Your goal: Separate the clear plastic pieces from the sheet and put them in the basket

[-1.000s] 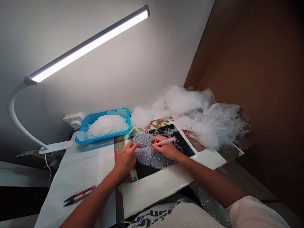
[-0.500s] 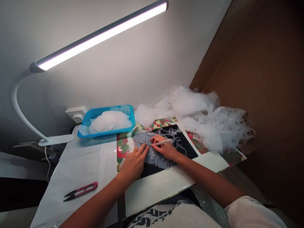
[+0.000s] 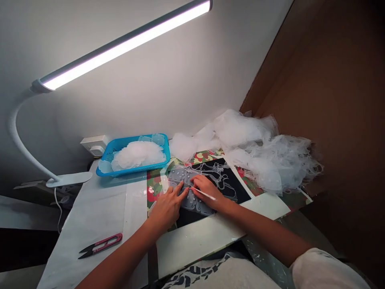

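A translucent sheet with rounded panels and small holes (image 3: 197,204) lies on a black mat (image 3: 192,219) in front of me. My left hand (image 3: 169,204) rests on its left part, fingers stretched out and pressing it down. In my right hand (image 3: 207,192) is a slim white pen-like tool (image 3: 206,195), pinched between the fingers. Its tip meets the sheet close to my left fingertips; what kind of tip it has is too small to tell. Loose clear strands (image 3: 221,170) trail over the mat beyond my right hand.
A blue basket (image 3: 132,172) of thin white pieces stands at the back left. Pink-handled thread snips (image 3: 102,245) lie at the left. White sheer scraps (image 3: 270,160) are heaped at the right, beside a cardboard wall (image 3: 325,100). A lamp (image 3: 126,46) hangs above.
The tool in my right hand has swung, its back end now pointing down toward the wrist rather than up to the right. My left hand has shifted slightly.
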Tool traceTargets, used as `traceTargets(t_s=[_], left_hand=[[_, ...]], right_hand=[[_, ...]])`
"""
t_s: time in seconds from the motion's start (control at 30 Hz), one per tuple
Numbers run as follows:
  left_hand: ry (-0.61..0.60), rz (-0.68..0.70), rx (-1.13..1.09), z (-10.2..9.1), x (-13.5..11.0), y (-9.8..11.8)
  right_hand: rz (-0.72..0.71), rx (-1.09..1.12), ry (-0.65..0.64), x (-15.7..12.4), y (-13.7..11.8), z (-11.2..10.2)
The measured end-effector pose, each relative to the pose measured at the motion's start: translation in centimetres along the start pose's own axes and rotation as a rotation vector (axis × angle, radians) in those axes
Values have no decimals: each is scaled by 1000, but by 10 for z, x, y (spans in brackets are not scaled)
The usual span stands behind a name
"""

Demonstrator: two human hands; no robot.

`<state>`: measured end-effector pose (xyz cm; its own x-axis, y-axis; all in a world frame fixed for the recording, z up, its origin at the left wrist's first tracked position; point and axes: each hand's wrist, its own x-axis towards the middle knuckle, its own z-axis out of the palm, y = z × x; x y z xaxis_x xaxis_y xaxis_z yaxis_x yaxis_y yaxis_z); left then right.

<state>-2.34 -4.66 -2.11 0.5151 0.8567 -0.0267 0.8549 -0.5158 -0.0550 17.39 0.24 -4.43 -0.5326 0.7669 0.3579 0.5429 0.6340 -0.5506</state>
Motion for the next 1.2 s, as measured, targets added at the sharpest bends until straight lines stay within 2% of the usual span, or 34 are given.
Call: traceTargets(t_s=[0.1,0.17,0.3,0.37,0.43,0.53,0.63,0.7,0.83,1.0,1.1,1.2], left_hand=[[-16,-7,4,0,0,-1],[-33,-18,6,0,-1,-1],[-42,-43,-30,-1,-1,-1],[-34,-50,-102,-6,5,-4],[-12,-80,-238,-14,16,-10],[24,-216,-593,-30,42,-21],[-88,-340,-1091,-37,69,-26],[-158,-365,-1279,-35,81,-24],[-152,-346,-1269,-28,86,-17],[-21,-306,-1199,-21,77,-9],[59,-284,-1115,-16,72,-7],[121,-277,-1036,-13,68,-6]], right_hand=[[-61,-169,-25,2,3,-4],[9,-133,50,1,14,-19],[401,23,461,-16,48,-67],[504,118,556,-25,58,-82],[495,232,512,-32,54,-86],[404,350,389,-33,27,-75],[344,366,299,-28,-4,-60],[296,357,222,-25,-17,-52],[237,462,90,-18,-16,-50],[393,743,81,1,15,-58],[486,789,22,11,29,-58],[499,763,-26,17,32,-54]])
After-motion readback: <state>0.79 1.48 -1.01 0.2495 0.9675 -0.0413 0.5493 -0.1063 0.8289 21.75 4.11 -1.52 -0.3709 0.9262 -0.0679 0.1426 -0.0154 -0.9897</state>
